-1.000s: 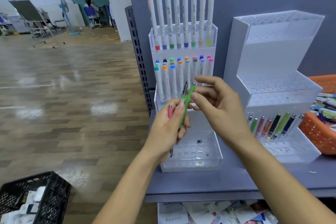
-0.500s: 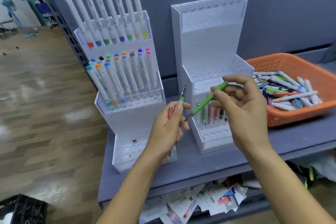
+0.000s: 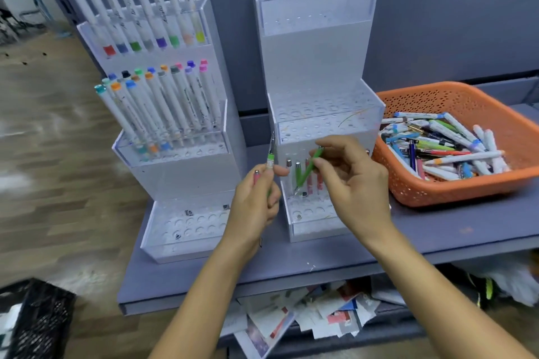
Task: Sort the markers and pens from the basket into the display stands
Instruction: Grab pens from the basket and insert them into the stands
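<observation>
My right hand point(image 3: 354, 183) pinches a green pen point(image 3: 308, 172), which slants tip-down over the bottom tier of the right display stand point(image 3: 316, 67). Several pens point(image 3: 297, 175) stand in that tier's back row. My left hand point(image 3: 256, 201) grips a pink pen point(image 3: 256, 176) and a green-banded pen point(image 3: 271, 154) upright, just left of that stand. The left display stand point(image 3: 180, 172) holds several white markers with coloured caps in its upper two tiers. The orange basket point(image 3: 455, 186) at the right is full of mixed pens and markers.
Both stands and the basket sit on a grey shelf point(image 3: 437, 239) against a grey back panel. Loose papers point(image 3: 306, 312) lie on the shelf below. A black crate point(image 3: 35, 320) stands on the wooden floor at lower left.
My right hand has carried the green pen down and right, its tip now in the right stand's bottom tier. The camera has swung right and closer. My left hand keeps its pens.
</observation>
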A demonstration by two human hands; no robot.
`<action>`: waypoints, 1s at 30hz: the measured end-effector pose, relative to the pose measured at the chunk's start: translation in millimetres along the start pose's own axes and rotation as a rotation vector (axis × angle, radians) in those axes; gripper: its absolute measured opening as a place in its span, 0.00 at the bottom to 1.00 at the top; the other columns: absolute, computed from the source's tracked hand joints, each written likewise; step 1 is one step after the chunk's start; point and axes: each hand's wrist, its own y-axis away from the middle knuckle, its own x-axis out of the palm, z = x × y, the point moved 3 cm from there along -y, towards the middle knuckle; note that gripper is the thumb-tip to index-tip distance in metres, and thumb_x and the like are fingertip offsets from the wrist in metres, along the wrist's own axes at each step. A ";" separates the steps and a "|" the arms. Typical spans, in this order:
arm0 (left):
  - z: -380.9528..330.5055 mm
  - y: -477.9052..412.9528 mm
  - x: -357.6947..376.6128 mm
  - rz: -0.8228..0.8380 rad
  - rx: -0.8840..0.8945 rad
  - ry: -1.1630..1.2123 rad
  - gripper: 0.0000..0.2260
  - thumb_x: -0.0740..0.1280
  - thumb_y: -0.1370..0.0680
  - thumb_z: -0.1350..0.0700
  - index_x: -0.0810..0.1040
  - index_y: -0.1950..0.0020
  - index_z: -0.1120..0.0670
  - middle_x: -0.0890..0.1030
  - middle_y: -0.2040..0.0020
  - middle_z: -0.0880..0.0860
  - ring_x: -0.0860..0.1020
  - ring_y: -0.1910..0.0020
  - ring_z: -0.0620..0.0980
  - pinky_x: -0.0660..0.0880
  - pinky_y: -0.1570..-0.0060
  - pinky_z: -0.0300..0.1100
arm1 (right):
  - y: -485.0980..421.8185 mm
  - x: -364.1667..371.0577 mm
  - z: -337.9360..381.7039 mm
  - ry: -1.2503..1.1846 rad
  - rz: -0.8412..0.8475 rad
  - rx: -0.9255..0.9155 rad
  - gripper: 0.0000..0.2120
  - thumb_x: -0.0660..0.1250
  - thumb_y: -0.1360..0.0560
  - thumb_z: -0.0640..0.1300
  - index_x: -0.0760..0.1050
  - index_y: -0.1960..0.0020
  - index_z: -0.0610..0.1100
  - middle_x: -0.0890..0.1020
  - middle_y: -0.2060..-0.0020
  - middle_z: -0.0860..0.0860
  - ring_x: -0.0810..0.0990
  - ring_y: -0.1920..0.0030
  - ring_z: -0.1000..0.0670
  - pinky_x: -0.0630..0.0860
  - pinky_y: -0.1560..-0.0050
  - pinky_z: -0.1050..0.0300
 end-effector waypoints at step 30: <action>-25.7 14.0 13.9 0.175 0.094 -0.101 0.16 0.53 0.17 0.53 0.70 0.61 0.58 0.72 0.78 0.51 0.60 0.82 0.44 0.59 0.78 0.35 | -6.0 7.0 22.2 0.256 0.187 -0.568 0.16 0.58 0.26 0.33 0.81 0.46 0.39 0.81 0.45 0.44 0.74 0.46 0.45 0.73 0.46 0.53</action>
